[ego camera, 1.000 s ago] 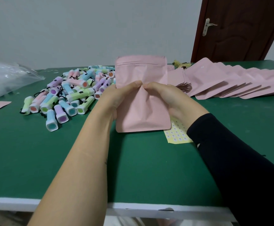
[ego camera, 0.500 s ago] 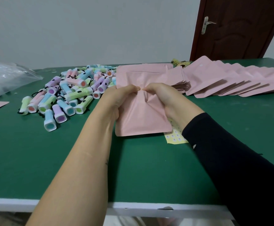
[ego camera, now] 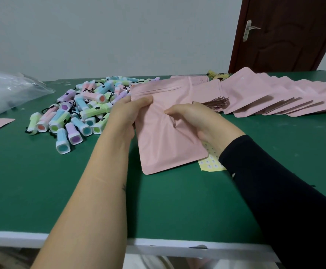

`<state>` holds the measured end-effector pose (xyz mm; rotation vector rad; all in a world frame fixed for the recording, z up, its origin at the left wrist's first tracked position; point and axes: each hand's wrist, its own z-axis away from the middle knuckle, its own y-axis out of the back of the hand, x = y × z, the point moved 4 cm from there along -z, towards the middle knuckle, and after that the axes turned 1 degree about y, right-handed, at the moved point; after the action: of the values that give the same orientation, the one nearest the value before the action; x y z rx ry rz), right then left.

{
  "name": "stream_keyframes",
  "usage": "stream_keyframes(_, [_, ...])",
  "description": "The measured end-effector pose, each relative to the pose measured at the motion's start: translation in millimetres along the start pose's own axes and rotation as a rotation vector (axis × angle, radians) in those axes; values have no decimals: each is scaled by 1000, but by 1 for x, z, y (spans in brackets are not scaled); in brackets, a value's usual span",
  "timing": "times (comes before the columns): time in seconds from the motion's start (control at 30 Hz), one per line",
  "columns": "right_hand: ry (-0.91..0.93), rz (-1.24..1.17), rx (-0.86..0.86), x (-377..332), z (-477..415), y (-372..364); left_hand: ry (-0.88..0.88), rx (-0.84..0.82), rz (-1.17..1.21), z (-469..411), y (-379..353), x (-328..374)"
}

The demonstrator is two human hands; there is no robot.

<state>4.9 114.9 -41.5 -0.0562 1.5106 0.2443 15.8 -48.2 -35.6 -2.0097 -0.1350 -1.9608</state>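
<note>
Left hand (ego camera: 127,111) pinches the pink pouch (ego camera: 164,148) at its upper left edge, right hand (ego camera: 197,121) its creased middle, above the counter (ego camera: 177,206). The pouch hides their fingers and part of a sticker sheet (ego camera: 210,166).

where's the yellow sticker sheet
Head view, right of centre: the yellow sticker sheet lies on the green table, partly under the pink pouch and the right hand.

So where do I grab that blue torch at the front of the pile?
Pinch the blue torch round its slim body, behind the wide square head, coming from above: it lies flat on the table, frontmost, with nothing on top.
</note>
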Motion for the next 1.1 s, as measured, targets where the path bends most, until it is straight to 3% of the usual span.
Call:
stream_keyframes(0.43, [-54,20,92,5,3,7,-252,83,-289,0,11,10])
stream_keyframes(0.7, [-89,75,61,6,2,6,-288,75,-276,5,9,10])
stream_keyframes(0.93, [-71,196,-69,4,6,8,-402,-34,-705,8,3,19])
stream_keyframes(1.1, [-121,234,-51,7,7,12,-385,-59,-824,9,4,22])
